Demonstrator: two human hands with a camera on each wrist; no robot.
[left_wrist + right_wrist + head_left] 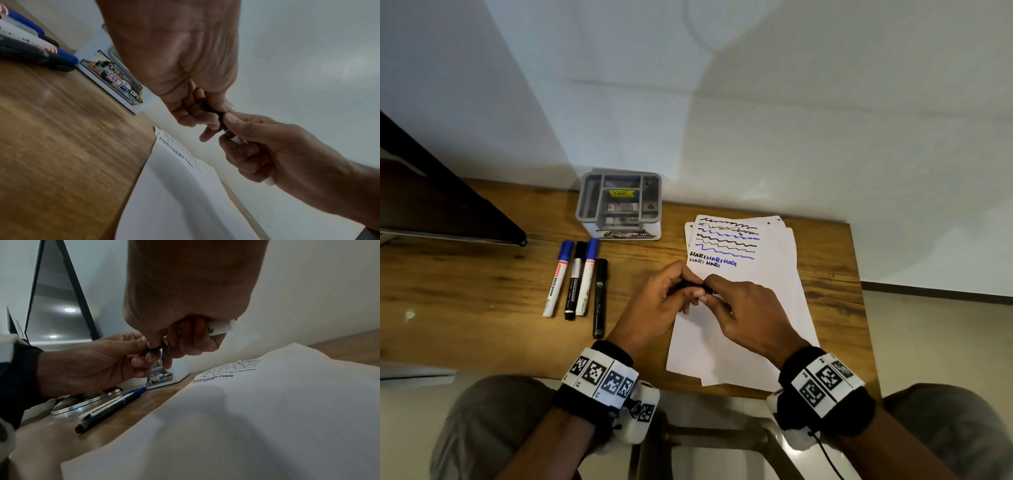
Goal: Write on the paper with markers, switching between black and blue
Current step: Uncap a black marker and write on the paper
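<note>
- Right now, in the head view, my left hand [671,294] and my right hand [743,308] meet at the centre of the frame over the paper [750,329]. Between them I hold a black marker [690,285], only a short dark stretch of it showing. Left of centre, four more markers [577,281] lie side by side on the wooden table [465,291]: two blue-capped, two black. A grey organiser [619,205] stands beyond them. On the sheet's upper part are black and blue wavy lines, then "HARI" in both colours.
- In the left wrist view, at the centre, my left fingers [207,119] curl around the marker's black cap end, while my right thumb and fingers pinch the barrel just below, where white shows. I cannot tell whether the cap is seated or partly off.
- In the right wrist view, at upper centre, the white tail of the barrel sticks out of my right fist, so that hand is wrapped firmly round the body. My left fingertips pinch the dark end at centre left.
- I judge this a cap step, pulling off or pressing on. To do it well I should keep the two hands in line along the barrel, move straight rather than twisting sideways, and hold clear of the sheet so a bare tip does not smear the writing.
</note>
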